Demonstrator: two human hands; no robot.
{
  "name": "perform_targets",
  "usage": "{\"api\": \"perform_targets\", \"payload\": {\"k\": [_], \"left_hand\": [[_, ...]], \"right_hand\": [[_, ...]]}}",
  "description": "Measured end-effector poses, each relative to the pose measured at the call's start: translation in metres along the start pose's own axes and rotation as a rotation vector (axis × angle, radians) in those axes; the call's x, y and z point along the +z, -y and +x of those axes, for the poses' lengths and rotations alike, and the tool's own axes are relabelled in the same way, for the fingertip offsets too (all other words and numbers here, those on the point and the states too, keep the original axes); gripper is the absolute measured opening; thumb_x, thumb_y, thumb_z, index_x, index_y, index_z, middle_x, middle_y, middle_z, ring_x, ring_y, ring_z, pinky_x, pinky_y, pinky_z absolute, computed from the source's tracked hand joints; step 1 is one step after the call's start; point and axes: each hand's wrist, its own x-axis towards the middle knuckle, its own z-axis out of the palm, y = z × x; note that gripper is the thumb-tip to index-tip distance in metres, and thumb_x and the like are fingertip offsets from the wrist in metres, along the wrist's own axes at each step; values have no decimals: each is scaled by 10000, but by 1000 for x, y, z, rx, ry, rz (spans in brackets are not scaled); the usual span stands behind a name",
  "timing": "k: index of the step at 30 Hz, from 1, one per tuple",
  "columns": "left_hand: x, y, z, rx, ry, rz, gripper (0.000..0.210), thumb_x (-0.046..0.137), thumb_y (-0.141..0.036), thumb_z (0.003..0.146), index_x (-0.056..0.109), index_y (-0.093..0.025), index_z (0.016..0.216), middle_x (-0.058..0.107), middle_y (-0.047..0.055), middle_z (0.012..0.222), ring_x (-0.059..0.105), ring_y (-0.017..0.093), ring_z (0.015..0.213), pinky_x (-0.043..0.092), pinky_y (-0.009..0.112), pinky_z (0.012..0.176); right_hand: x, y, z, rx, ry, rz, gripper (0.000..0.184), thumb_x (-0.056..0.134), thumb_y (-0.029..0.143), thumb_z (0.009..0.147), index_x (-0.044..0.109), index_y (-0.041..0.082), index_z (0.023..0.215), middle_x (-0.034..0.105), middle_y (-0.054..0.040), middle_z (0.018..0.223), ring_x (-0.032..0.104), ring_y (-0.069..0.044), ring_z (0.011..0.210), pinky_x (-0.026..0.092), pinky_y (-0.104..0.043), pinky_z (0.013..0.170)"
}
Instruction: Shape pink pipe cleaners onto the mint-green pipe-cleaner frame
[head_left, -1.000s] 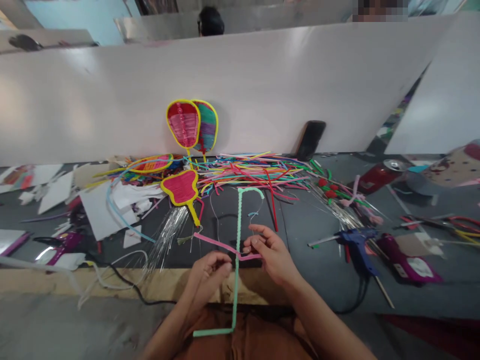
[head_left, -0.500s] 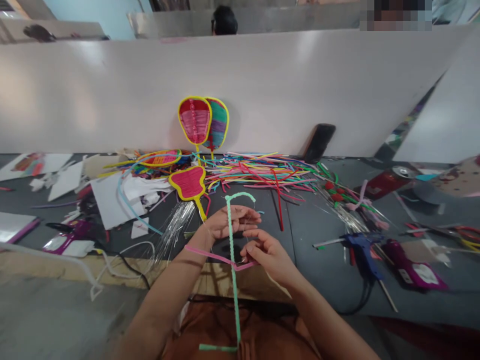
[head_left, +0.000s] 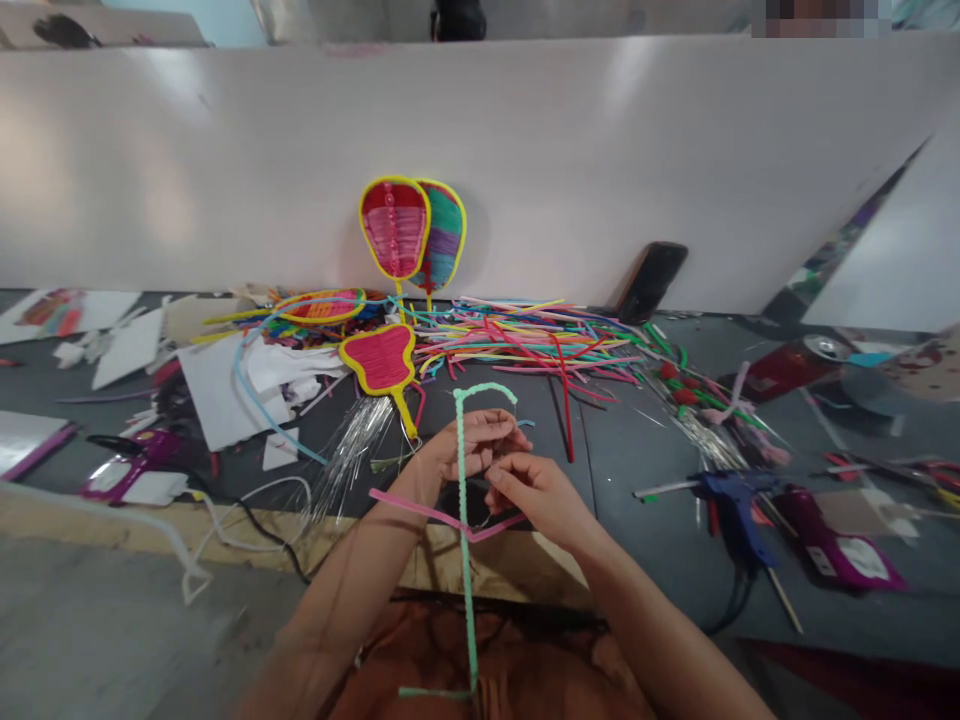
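Observation:
A twisted light-green pipe cleaner stem, bent over at its top, stands in front of my hands. A pink pipe cleaner crosses it at an angle, and the lower end of the stem rests by my brown clothing. Behind the stem, my left hand has its fingers curled and closed, with their grip partly hidden. Close below it, my right hand pinches what looks like a thin wire, thumb against forefinger. Faint wire hangs from the stem's bent tip toward the fingers.
Pipe cleaners lie heaped at the back. A pink-and-yellow fan shape lies left, near silver tinsel strands. On the right are a blue glue gun, a red can and a leaning phone. A white partition stands behind.
The fingers of my left hand have curled in more, toward the right fingertips. My right hand stays near it, still pinching. The view has tipped slightly downward.

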Motion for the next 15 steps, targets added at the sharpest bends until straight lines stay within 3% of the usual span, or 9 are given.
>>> {"api": "perform_targets", "payload": {"k": [5, 9, 13, 15], "left_hand": [[1, 1, 0, -31, 6, -6, 153, 738, -149, 661, 601, -121, 723, 568, -6, 573, 633, 132, 657, 471, 203, 617], [0, 1, 1, -36, -2, -16, 126, 721, -146, 677, 609, -111, 722, 565, 1, 556, 637, 138, 671, 478, 211, 637], [-4, -2, -3, -18, -65, -29, 139, 603, -213, 797, 629, -108, 884, 662, 72, 741, 664, 180, 768, 506, 310, 742], [-9, -7, -8, 7, -165, -59, 189, 517, -242, 845, 616, -121, 952, 678, 97, 833, 666, 210, 810, 503, 407, 797]], "right_hand": [[2, -5, -4, -7, 0, -55, 309, 557, 428, 814, 599, 159, 668, 630, -16, 630, 572, -106, 561, 470, -231, 562], [3, -3, -6, -10, -14, -66, 294, 557, 410, 816, 595, 159, 667, 628, -14, 627, 571, -108, 570, 467, -237, 579], [2, -2, -8, -10, -51, -4, 281, 577, 427, 798, 585, 167, 691, 628, -3, 633, 571, -111, 566, 470, -252, 587], [2, -2, -9, -8, -62, 17, 282, 581, 435, 795, 587, 168, 704, 629, -1, 636, 572, -112, 569, 467, -255, 592]]}}
